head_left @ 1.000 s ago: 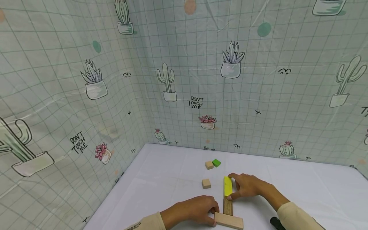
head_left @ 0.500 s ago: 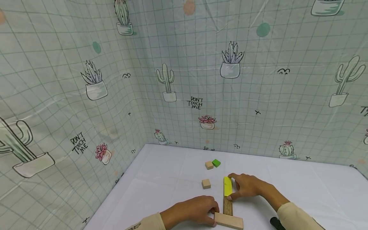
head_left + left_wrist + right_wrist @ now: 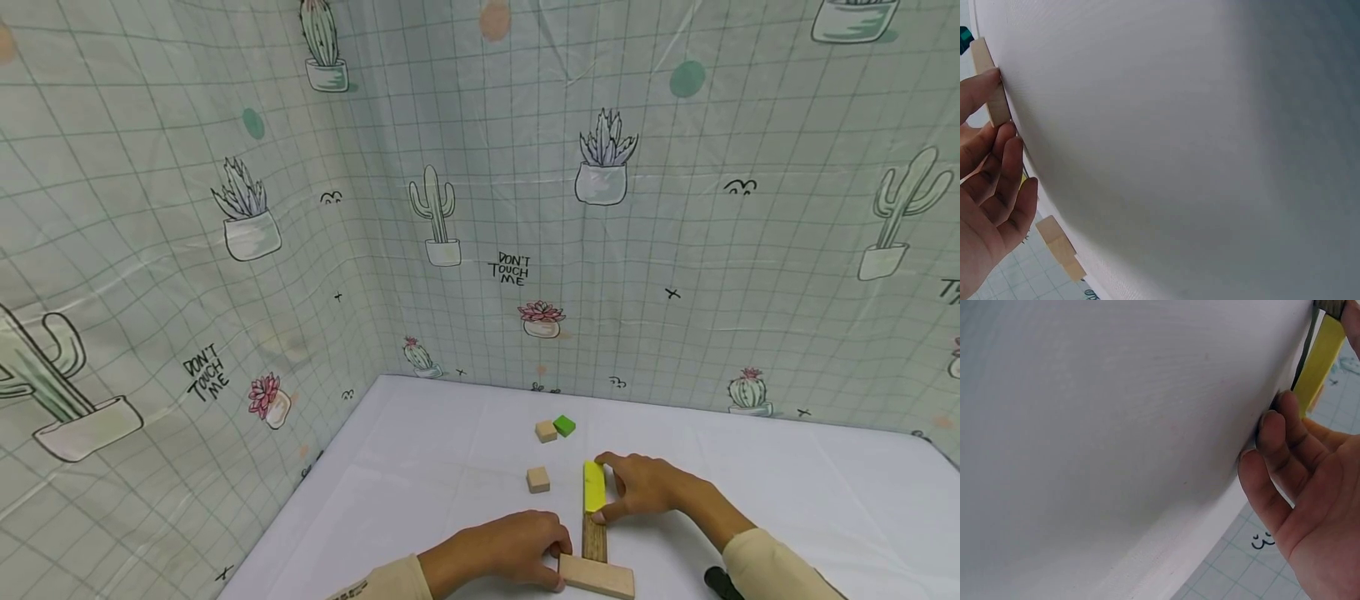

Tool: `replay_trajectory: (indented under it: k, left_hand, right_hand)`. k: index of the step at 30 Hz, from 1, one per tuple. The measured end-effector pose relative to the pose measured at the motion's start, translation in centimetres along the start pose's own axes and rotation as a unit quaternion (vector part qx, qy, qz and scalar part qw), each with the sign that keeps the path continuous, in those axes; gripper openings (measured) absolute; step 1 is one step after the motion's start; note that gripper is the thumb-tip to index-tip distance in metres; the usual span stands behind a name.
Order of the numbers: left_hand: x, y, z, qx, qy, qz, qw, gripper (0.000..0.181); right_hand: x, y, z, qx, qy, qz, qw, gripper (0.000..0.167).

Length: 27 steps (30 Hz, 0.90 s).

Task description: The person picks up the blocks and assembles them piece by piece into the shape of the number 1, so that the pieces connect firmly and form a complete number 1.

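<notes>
My left hand [image 3: 517, 546] pinches the left end of a pale wooden block [image 3: 600, 577], which lies crosswise at the front. In the left wrist view, the thumb and fingertips close on that same pale block [image 3: 999, 106]. A darker brown wooden block [image 3: 595, 542] runs away from it lengthwise, its near end against the pale one. Beyond that sits a yellow block [image 3: 594, 485], in line with the brown one. My right hand [image 3: 648, 485] holds the yellow block at its two ends, forefinger far and thumb near. The right wrist view shows the yellow block [image 3: 1318, 359] partly, behind the fingers.
A plain wooden cube [image 3: 537, 479] stands left of the yellow block. Farther back, another plain cube [image 3: 546, 431] touches a green cube [image 3: 565, 425]. A black object [image 3: 722, 582] lies by the right sleeve. Cactus-print cloth [image 3: 480, 208] hangs behind the white table [image 3: 435, 450].
</notes>
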<state>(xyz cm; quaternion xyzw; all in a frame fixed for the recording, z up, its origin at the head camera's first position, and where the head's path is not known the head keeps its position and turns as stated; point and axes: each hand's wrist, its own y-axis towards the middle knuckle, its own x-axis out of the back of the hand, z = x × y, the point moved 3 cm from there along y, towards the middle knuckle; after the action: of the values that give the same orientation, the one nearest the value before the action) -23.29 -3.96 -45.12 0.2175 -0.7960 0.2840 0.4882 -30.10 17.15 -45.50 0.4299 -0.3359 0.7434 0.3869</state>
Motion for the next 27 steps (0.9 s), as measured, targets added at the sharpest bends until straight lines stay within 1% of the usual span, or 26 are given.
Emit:
replay_trajectory:
  k: [27]
  left_hand:
    - [-0.02, 0.03, -0.05, 0.002, -0.002, 0.003, 1.0, 0.025]
  right_hand:
    - [0.01, 0.07, -0.01, 0.001, -0.003, 0.006, 1.0, 0.09]
